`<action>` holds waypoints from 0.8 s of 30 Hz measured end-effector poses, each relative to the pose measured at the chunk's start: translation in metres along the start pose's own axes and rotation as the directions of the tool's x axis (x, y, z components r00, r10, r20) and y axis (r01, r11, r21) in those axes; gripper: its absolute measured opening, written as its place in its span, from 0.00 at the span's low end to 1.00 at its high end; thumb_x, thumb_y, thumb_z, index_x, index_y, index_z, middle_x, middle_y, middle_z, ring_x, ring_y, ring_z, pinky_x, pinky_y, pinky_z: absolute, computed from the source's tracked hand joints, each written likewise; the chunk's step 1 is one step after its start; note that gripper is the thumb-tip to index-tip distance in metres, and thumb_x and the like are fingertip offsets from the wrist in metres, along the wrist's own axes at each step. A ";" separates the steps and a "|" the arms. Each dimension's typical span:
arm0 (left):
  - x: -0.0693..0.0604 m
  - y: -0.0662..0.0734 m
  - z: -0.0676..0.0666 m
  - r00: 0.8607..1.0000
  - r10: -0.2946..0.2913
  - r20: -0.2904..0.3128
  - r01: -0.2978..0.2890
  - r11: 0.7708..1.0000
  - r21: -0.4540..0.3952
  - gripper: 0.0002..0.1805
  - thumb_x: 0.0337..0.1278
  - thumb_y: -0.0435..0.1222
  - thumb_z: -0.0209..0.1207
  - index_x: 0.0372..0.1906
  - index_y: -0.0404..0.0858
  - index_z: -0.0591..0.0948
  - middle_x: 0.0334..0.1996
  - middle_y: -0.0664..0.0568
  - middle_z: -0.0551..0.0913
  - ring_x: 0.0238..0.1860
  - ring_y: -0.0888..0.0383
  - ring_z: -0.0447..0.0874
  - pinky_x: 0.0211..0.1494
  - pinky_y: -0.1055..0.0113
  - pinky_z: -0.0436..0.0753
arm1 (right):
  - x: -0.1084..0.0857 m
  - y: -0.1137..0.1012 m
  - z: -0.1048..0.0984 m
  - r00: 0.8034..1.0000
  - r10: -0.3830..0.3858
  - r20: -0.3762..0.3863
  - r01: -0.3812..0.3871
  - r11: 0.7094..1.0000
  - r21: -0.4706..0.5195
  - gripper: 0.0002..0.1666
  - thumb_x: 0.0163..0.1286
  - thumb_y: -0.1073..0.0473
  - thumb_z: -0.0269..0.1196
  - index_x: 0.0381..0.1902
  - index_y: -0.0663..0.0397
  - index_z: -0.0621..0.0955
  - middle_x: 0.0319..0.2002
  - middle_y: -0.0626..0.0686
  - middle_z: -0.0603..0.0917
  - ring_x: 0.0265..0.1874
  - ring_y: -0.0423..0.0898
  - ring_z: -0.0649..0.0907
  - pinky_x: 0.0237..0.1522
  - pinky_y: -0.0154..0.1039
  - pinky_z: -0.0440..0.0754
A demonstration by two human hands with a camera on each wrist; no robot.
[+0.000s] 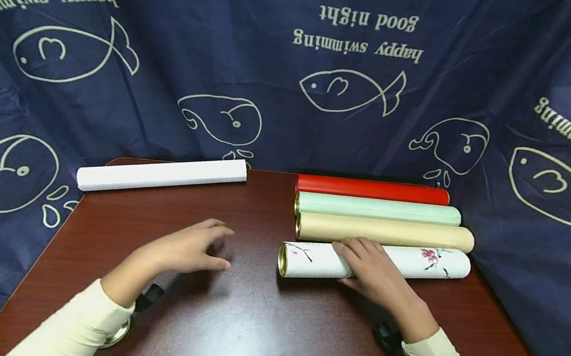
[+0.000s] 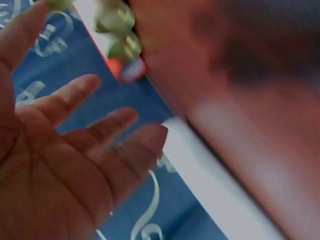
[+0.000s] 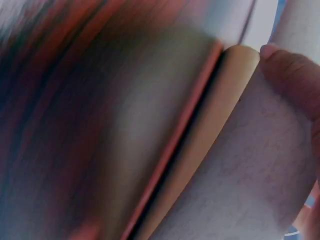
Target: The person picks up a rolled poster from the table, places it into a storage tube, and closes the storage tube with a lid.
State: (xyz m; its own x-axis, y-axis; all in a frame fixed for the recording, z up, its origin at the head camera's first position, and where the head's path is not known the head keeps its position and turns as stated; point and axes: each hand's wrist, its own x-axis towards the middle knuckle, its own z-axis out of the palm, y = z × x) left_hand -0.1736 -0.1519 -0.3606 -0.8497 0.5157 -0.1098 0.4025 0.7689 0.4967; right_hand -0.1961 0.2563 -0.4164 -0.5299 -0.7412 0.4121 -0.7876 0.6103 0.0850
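My right hand (image 1: 368, 264) grips the middle of a white cardboard tube (image 1: 420, 265) with pink blossoms, its fingers over the top and its thumb at the near side. The tube's gold-rimmed end (image 1: 283, 259) faces left. In the right wrist view the same white tube (image 3: 240, 160) fills the space beside the right hand (image 3: 297, 82). Over the table's left half, my left hand (image 1: 193, 248) holds nothing, its fingers apart and relaxed. The blurred left wrist view shows that left hand (image 2: 55, 155) with its palm visible.
Behind the held tube lie a beige tube (image 1: 385, 233), a pale green tube (image 1: 377, 208) and a red tube (image 1: 371, 189). A white roll (image 1: 161, 174) lies at the back left. A round gold-rimmed object (image 1: 118, 335) is partly hidden by the left sleeve. Dark blue cloth surrounds the table (image 1: 249, 315).
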 end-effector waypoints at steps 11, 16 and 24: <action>0.023 -0.100 -0.073 0.958 -0.239 -0.160 0.271 0.936 0.223 0.39 0.60 0.45 0.64 0.68 0.24 0.66 0.64 0.21 0.62 0.65 0.25 0.60 0.64 0.34 0.63 | 0.013 0.028 0.018 0.985 0.078 0.151 -0.069 0.995 -0.068 0.52 0.42 0.54 0.82 0.65 0.58 0.73 0.55 0.54 0.79 0.53 0.57 0.76 0.52 0.57 0.74; 0.043 -0.144 -0.080 0.926 -0.275 -0.260 0.328 0.926 0.187 0.39 0.61 0.43 0.63 0.69 0.25 0.63 0.63 0.24 0.62 0.64 0.26 0.59 0.62 0.33 0.65 | 0.021 0.038 0.024 0.980 0.079 0.181 -0.065 0.994 -0.087 0.51 0.43 0.54 0.82 0.65 0.59 0.73 0.56 0.55 0.78 0.54 0.58 0.76 0.52 0.57 0.74; 0.062 -0.179 -0.066 0.908 -0.280 -0.312 0.346 0.921 0.180 0.40 0.62 0.43 0.63 0.71 0.27 0.60 0.66 0.24 0.59 0.67 0.26 0.54 0.66 0.33 0.59 | 0.032 0.057 0.035 0.978 0.101 0.180 -0.084 0.992 -0.099 0.50 0.43 0.56 0.81 0.64 0.59 0.73 0.56 0.55 0.78 0.53 0.58 0.76 0.51 0.58 0.74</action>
State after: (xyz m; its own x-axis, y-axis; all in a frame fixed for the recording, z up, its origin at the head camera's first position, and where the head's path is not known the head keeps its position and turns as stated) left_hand -0.3206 -0.2823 -0.3995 -0.9904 0.1348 0.0297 0.1379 0.9544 0.2648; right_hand -0.2688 0.2581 -0.4300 -0.6545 -0.7141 0.2484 -0.7055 0.6949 0.1391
